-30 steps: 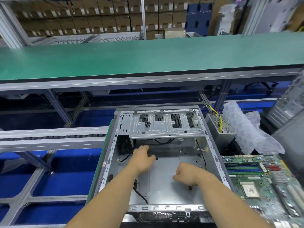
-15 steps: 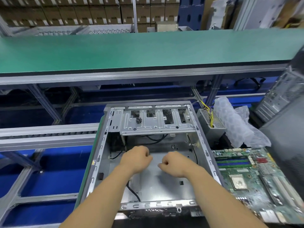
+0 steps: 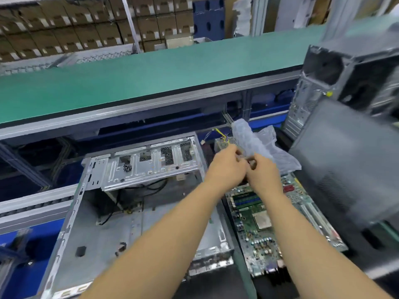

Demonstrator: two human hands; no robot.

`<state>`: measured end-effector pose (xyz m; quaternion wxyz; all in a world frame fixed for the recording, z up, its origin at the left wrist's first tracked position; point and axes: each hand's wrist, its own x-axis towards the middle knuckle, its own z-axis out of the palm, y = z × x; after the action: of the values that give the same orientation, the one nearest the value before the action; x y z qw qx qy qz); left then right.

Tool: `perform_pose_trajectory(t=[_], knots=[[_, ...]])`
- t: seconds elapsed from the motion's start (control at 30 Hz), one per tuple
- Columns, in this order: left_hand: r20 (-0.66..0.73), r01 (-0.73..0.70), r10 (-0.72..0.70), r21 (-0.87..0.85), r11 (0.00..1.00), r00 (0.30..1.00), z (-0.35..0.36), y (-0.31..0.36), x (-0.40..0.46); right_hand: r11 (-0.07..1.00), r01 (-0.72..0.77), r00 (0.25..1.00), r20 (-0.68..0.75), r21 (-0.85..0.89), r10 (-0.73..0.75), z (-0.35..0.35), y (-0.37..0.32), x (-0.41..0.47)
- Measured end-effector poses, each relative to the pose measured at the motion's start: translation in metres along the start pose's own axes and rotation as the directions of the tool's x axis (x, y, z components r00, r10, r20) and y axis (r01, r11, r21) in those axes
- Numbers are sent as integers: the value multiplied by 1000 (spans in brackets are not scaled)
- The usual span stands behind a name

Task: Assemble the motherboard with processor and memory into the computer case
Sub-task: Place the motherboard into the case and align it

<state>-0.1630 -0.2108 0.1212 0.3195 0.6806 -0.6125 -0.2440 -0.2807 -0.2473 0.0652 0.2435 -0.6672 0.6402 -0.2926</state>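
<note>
- case lies open-side up, its floor ready to take the board just right of it.
- left hand and right hand meet at the far right with curled fingers; what they pinch, i cannot tell.

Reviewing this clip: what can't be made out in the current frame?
Head view only, motion-blurred.
- Whatever the left hand and right hand hold between them: too small, hidden by fingers.
- Power supply: mostly behind the hands and bubble wrap.
- Motherboard: partly covered by the right forearm.
- Open case: near edge hidden by the left forearm.
</note>
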Motion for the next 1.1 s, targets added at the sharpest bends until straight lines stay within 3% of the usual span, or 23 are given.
perform_pose_trajectory(t=[0.07,0.13,0.33,0.5,0.6,0.67,0.8,1.1], knots=[[80,137,-128,-125,983,989,39,13,1,973,-80,996,24,-215,87,-9,39,0],[158,269,-248,-134,954,956,76,17,0,910,-150,985,23,-387,172,-17,71,-2],[175,632,-623,6,775,762,130,-25,-14,808,-280,937,36,-518,348,-34,135,-9],[132,633,-639,88,769,758,138,-34,-11,837,-302,912,116,-457,392,-38,160,-16],[136,706,-706,59,706,695,137,-42,-8,848,-306,892,181,-432,415,-36,166,-18],[189,771,-756,-8,637,627,137,-46,-7,845,-294,896,180,-448,407,-35,165,-18],[199,817,-797,-43,575,571,138,-45,-7,821,-282,894,175,-497,413,-31,160,-16],[197,842,-819,-98,530,539,136,-45,-6,850,-260,934,106,-458,342,-31,164,-15]])
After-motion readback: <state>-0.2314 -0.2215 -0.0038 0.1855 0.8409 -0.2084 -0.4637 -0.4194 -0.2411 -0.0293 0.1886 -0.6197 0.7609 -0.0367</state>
